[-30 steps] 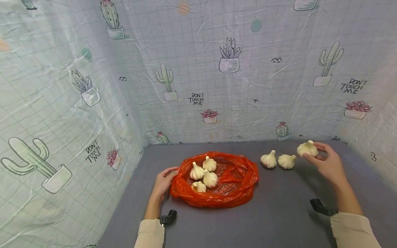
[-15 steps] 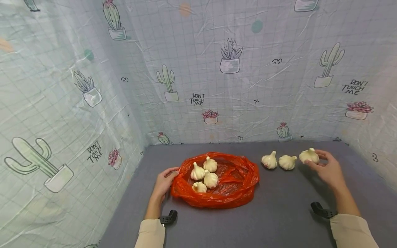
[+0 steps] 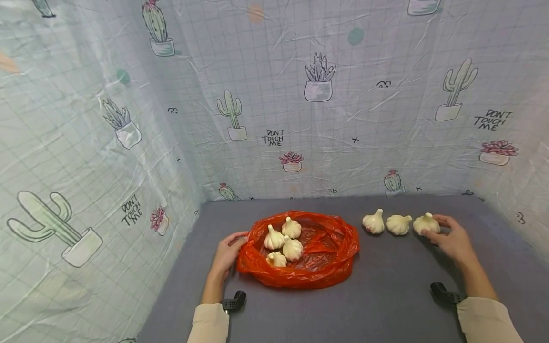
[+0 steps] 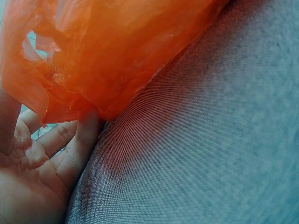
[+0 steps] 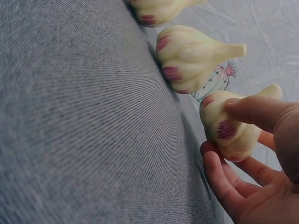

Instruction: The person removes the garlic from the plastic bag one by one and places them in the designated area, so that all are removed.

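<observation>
My right hand point(image 3: 454, 240) holds a pale garlic bulb point(image 3: 426, 223) between thumb and fingers, low at the table's far right. In the right wrist view the thumb presses this garlic bulb point(image 5: 231, 128) from one side, with fingers around its base. Two more garlic bulbs stand in line to its left, a middle one point(image 3: 399, 225) and a left one point(image 3: 373, 222). My left hand point(image 3: 225, 255) grips the left side of a red plastic bag point(image 3: 296, 278), spread open with several garlic bulbs point(image 3: 293, 248) inside. In the left wrist view its fingers point(image 4: 70, 154) meet the bag's edge.
A grey cloth-covered table point(image 3: 386, 295) lies under everything. Fabric walls point(image 3: 334, 157) printed with cacti rise behind it and at both sides. A black wrist camera sits on the left wrist point(image 3: 233, 301), another on the right wrist point(image 3: 446, 293).
My right hand has lowered its garlic bulb to the table, to the right of the other two. The left hand and the bag stay in place.
</observation>
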Tool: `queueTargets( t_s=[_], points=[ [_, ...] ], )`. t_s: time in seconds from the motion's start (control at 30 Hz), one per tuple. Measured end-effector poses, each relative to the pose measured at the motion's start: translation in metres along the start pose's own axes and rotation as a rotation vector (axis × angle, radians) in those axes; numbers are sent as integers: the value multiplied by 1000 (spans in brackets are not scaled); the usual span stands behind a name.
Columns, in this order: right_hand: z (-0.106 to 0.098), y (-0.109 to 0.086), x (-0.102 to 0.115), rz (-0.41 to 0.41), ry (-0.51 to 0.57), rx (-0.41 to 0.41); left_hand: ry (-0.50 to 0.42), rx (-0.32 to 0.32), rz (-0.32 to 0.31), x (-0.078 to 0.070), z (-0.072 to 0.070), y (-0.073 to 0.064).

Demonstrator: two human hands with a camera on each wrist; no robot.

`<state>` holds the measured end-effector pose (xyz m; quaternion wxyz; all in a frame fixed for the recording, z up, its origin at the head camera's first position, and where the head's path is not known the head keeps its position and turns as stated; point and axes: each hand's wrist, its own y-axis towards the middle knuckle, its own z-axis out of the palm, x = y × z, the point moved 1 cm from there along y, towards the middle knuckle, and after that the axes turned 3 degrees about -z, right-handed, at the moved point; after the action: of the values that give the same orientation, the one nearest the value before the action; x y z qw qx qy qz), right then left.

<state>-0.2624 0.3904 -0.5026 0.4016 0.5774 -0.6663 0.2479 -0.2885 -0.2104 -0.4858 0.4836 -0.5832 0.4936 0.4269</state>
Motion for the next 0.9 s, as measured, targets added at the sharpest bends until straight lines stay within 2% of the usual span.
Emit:
queueTargets(
  t_s=[0.27, 0.5, 0.73, 0.9],
  points=[
    [0, 0, -2, 4, -63, 26, -5, -2, -18, 0, 0, 1],
    [1, 1, -1, 9, -117, 43, 4, -9, -4, 4, 0, 4],
    [1, 1, -1, 10, -168, 54, 11, -8, -18, 0, 0, 0],
    [0, 0, 0, 18, -166, 65, 8, -8, -31, 9, -1, 9]
  ],
)
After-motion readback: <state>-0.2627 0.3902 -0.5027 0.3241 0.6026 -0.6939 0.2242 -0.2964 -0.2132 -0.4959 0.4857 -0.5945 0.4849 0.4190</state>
